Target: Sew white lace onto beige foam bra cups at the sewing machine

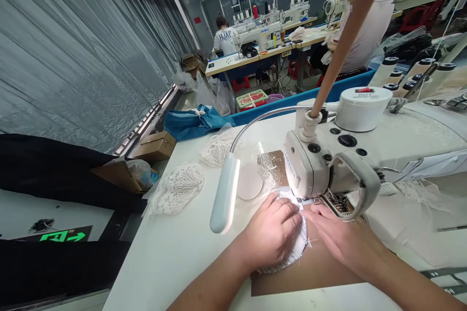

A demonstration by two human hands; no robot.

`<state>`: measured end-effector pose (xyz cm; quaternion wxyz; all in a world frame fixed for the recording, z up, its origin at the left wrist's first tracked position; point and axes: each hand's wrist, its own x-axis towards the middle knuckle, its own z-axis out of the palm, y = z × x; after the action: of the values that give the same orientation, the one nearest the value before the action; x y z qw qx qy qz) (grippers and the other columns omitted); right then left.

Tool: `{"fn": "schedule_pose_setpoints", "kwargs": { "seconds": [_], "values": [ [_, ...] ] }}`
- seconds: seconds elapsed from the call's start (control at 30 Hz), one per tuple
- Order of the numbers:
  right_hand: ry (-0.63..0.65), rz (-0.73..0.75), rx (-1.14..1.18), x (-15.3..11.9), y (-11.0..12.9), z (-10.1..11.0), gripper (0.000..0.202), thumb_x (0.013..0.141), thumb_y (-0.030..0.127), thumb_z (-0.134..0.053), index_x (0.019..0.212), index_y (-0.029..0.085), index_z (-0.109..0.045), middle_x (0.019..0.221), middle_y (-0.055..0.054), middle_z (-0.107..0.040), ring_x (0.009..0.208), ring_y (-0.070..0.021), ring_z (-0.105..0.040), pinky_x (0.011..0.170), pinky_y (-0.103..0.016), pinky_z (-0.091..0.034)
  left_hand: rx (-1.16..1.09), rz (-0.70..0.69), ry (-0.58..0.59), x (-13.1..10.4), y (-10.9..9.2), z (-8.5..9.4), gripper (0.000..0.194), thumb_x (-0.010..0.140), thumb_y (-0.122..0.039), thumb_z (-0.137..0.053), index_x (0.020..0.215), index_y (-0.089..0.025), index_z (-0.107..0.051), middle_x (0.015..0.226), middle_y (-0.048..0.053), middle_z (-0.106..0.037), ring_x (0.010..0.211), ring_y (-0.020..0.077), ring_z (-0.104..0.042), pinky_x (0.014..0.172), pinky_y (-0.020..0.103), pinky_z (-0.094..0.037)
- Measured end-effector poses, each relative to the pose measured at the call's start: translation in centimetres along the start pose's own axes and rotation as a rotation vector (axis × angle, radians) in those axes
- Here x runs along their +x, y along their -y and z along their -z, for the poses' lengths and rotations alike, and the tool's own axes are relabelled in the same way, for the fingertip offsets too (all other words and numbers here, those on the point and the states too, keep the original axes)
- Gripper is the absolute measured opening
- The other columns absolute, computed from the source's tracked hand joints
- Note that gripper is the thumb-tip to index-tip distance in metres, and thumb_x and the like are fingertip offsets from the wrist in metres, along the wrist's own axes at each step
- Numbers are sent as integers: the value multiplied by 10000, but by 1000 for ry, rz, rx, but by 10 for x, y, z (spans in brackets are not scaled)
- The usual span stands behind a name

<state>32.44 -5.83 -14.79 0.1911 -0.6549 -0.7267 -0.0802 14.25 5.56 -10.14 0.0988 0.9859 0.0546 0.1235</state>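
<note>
A white sewing machine stands at the right of the white table. Under its head lies a rounded white lace piece on a brown plate. My left hand rests on top of this piece with its fingers bent and close together, pressing it down. My right hand is at the piece's right edge beside the needle area, thumb and fingers closed on its edge. The two hands' fingertips nearly meet in front of the machine head. The needle is hidden.
Lace pieces lie on the table at left, near a lamp on a bent metal neck. A pale round pad sits behind my left hand. Thread cones stand at right. Two people sit at machines farther back.
</note>
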Motion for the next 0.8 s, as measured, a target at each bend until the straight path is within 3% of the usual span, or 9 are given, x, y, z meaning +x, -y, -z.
{"fn": "schedule_pose_setpoints", "kwargs": {
  "seconds": [0.17, 0.3, 0.47, 0.63, 0.8],
  "values": [
    [27, 15, -47, -5, -1, -8, 482, 842, 90, -337, 1167, 273, -642, 887, -90, -683, 925, -249, -611, 760, -383, -470, 13, -1, 11, -1, 2, 0, 278, 900, -188, -455, 1144, -124, -573, 1004, 130, -624, 939, 232, -551, 944, 440, -394],
    [9, 41, -132, 0, 3, 1, 483, 794, 41, -363, 1108, 260, -656, 872, -84, -687, 871, -250, -630, 760, -399, -441, 45, -11, 26, -1, 4, 1, 274, 919, -191, -426, 1128, -126, -592, 992, 127, -638, 906, 222, -557, 933, 434, -401],
    [31, 148, -252, 8, 6, 15, 475, 724, 27, -443, 1097, 223, -662, 830, -82, -689, 810, -250, -648, 718, -380, -421, 98, -69, 66, -1, 8, 1, 298, 944, -202, -421, 1182, -112, -578, 1223, 120, -616, 1011, 233, -545, 963, 430, -379],
    [-40, 95, -231, 9, 8, 11, 482, 727, -10, -413, 1052, 224, -681, 775, -62, -678, 739, -211, -642, 672, -333, -412, 73, -16, 39, -1, 8, -2, 327, 939, -228, -426, 1212, -135, -582, 1239, 126, -621, 1036, 241, -545, 955, 436, -387],
    [-74, 42, -163, 3, 6, 1, 484, 747, 4, -428, 1091, 252, -660, 858, -59, -691, 764, -199, -632, 678, -306, -421, 40, 46, -12, 0, 4, -5, 342, 942, -237, -411, 1227, -128, -567, 1214, 147, -626, 1000, 249, -549, 907, 441, -422]
  ]
}}
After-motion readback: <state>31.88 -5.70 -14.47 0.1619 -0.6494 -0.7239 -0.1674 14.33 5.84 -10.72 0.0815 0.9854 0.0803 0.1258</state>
